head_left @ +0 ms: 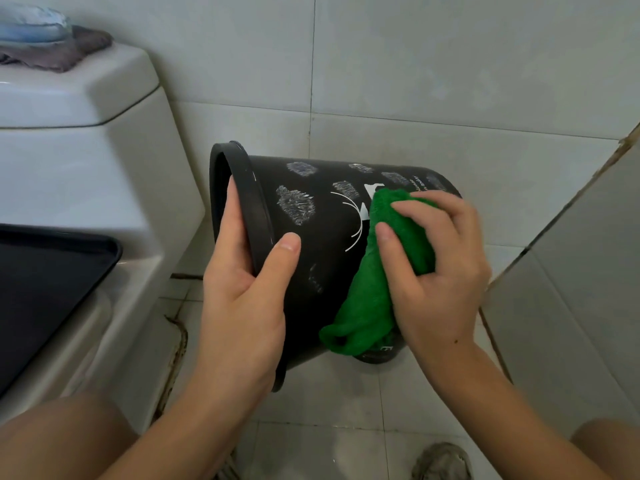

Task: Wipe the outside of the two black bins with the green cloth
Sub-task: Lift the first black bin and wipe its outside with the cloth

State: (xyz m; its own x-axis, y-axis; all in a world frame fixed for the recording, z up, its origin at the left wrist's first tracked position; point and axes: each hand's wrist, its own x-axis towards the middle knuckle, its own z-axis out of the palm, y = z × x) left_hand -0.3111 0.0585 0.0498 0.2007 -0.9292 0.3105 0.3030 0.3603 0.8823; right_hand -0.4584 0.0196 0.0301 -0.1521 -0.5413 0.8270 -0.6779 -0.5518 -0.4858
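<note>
The black bin (311, 237) lies tipped sideways above the floor (346, 410), beside the toilet (86, 168). The left hand (242, 299) grips its rim. The right hand (436, 271) clutches the green cloth (370, 299) against its side.

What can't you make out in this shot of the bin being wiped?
Head view:
- Second bin: not in view.
- Black bin inside: mouth faces away.
- Its base: hidden by green cloth and right hand.
- Left hand fingers: inside the rim.
- Small white lettering: too small.
</note>
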